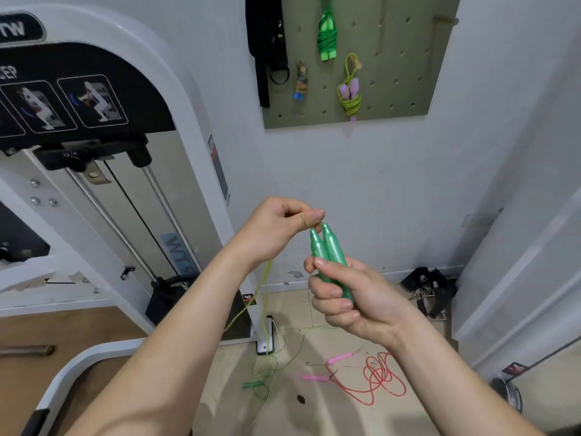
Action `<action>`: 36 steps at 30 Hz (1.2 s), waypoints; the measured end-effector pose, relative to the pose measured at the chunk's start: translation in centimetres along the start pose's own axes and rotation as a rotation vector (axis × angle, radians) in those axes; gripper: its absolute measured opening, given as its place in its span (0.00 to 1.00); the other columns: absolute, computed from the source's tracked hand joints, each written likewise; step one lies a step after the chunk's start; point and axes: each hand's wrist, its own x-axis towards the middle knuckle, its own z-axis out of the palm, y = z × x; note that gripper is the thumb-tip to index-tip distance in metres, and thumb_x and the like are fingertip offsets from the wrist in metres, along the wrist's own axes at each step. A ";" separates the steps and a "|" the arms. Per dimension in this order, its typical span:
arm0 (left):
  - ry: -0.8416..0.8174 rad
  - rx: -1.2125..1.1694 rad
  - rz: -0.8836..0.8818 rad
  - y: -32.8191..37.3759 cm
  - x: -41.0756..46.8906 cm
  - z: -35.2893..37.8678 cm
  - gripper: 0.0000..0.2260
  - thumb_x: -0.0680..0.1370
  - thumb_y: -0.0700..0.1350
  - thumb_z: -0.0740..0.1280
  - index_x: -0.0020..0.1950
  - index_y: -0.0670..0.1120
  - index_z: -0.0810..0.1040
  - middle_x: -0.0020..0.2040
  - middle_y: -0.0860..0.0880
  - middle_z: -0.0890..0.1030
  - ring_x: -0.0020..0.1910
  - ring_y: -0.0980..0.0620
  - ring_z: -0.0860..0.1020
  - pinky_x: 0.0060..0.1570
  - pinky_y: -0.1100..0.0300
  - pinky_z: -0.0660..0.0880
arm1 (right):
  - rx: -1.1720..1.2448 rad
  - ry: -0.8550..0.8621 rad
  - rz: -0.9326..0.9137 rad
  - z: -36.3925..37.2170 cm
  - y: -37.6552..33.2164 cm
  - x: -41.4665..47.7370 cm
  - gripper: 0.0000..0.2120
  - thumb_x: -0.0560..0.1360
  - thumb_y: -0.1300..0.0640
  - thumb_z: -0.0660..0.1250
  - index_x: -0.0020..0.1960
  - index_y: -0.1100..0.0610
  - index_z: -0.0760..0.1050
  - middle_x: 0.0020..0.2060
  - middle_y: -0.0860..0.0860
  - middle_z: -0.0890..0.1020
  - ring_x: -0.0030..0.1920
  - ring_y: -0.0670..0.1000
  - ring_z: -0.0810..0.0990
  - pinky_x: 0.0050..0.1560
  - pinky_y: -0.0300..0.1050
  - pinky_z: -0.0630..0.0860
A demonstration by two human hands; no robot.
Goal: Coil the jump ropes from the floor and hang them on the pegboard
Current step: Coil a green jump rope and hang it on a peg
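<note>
Green glossy plastic forms the two jump rope handles (327, 250), held side by side and upright in the right hand (352, 297), whose fingers (327, 292) curl round their lower halves. The left hand (276, 231) pinches the cord at the handle tips between thumb and forefinger. The yellow-green cord (265, 297) drops behind the left wrist to the floor (345, 413), ending in loose loops. A red jump rope with pink handles (377, 379) lies uncoiled nearby. The olive pegboard (393, 73) carries a coiled green rope (327, 33), a yellow-green rope with lilac handles (349, 92) and black straps (267, 48). The white exercise machine (188, 114) bears a badge reading "TW", cut off at the frame edge.
</note>
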 end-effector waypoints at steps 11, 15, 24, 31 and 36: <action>0.060 -0.478 -0.192 -5.5 1.1 0.2 0.13 0.80 0.38 0.58 0.36 0.39 0.73 0.30 0.46 0.70 0.32 0.52 0.67 0.32 0.58 0.63 | 0.325 0.146 -0.128 3.1 -0.2 6.4 0.07 0.71 0.57 0.70 0.40 0.56 0.72 0.23 0.46 0.64 0.18 0.39 0.61 0.14 0.29 0.51; -0.131 0.645 0.096 -7.0 0.7 -2.3 0.10 0.76 0.38 0.56 0.52 0.50 0.72 0.39 0.49 0.75 0.41 0.44 0.77 0.40 0.53 0.74 | -0.270 0.647 -0.196 2.4 -0.5 9.0 0.12 0.77 0.65 0.62 0.38 0.55 0.65 0.23 0.47 0.64 0.19 0.43 0.59 0.18 0.32 0.52; -0.324 1.290 0.379 -4.5 0.8 -5.1 0.10 0.72 0.30 0.59 0.43 0.45 0.70 0.46 0.44 0.78 0.45 0.44 0.77 0.38 0.55 0.65 | -1.617 0.811 -0.103 2.2 0.2 12.3 0.09 0.74 0.56 0.64 0.46 0.56 0.64 0.40 0.55 0.78 0.41 0.60 0.73 0.37 0.48 0.64; -0.251 1.013 0.483 -6.3 1.4 -7.5 0.03 0.75 0.42 0.66 0.42 0.47 0.78 0.39 0.50 0.80 0.39 0.49 0.79 0.40 0.55 0.74 | -1.774 0.635 0.020 2.6 -0.5 12.9 0.12 0.74 0.45 0.62 0.40 0.51 0.66 0.39 0.54 0.77 0.45 0.61 0.77 0.42 0.51 0.76; -0.135 0.660 0.440 -5.8 1.4 -9.2 0.08 0.70 0.47 0.74 0.44 0.47 0.79 0.38 0.53 0.78 0.36 0.51 0.76 0.38 0.59 0.72 | -1.948 0.517 0.009 4.2 -1.1 12.3 0.11 0.76 0.47 0.60 0.40 0.52 0.64 0.36 0.52 0.71 0.41 0.58 0.73 0.39 0.46 0.68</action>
